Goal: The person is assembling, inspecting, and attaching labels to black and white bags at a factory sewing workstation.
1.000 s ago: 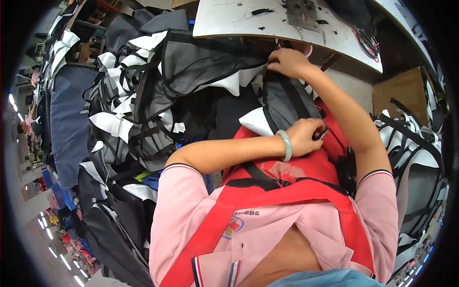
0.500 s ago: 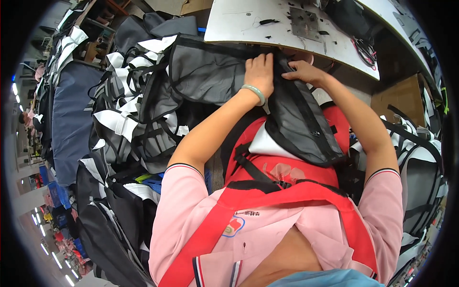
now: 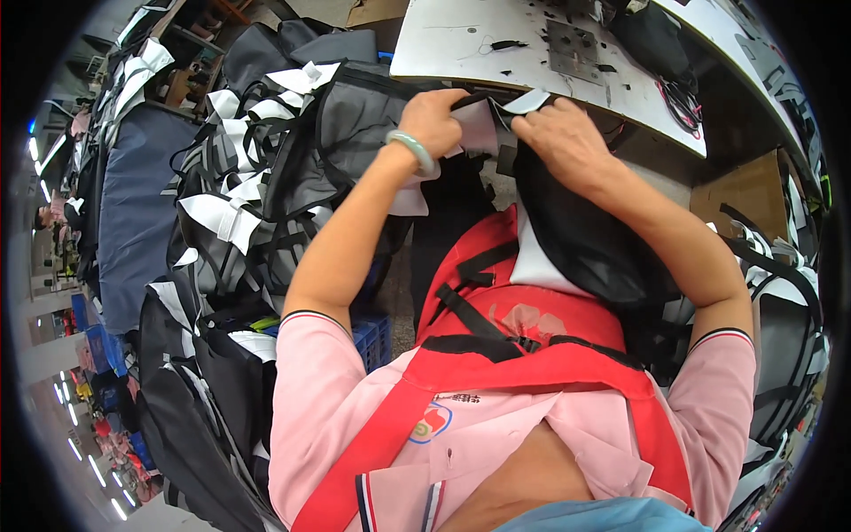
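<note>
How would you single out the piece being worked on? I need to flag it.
Start at the white sewing table. At its near edge, the left hand and right hand pinch a black fabric bag panel draped over a red apron, apart from the piled panels at left.

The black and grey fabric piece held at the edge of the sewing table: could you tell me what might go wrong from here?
The fabric piece is pinched only at its top edge by the left hand and right hand, so its hanging bulk may drag it off the white table. Loose straps could snag.
</note>
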Available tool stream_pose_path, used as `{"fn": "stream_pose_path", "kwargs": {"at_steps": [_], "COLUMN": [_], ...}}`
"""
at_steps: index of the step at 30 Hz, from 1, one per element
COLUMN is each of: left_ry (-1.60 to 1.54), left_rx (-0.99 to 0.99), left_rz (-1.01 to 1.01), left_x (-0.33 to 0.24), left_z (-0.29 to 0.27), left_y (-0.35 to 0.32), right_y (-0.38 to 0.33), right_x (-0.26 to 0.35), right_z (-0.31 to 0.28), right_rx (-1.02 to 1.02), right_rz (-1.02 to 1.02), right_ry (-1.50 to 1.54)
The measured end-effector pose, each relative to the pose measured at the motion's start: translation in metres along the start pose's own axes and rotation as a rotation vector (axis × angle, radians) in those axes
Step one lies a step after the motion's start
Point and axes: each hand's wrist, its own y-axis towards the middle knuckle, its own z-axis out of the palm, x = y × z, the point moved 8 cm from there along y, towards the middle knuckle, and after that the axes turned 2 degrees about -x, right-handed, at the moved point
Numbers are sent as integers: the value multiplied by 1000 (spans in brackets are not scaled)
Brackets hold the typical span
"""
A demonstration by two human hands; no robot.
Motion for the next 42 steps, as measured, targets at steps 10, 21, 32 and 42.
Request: {"fn": "stream_pose_path", "kwargs": {"at_steps": [10,21,32,42], "left_ry": [-763,-979,-721,-613], "left_rx": [674,924,638,1058], "left_rz": [-249,2,-194,-156], "left_x": [-15,-179,-84,-118], "left_z": [39,-40,-9,86], "left_y": [-48,-51,33,-27], "right_y": [-24,-40,-32,-156], "right_x": [-5,-30,-104,-27], "right_z": [-18,-71,-12,53], "right_rx": [334,481,-48,-216], "right_rz": [141,64,671,846], "right_ry": [555,1669,1088,957]}}
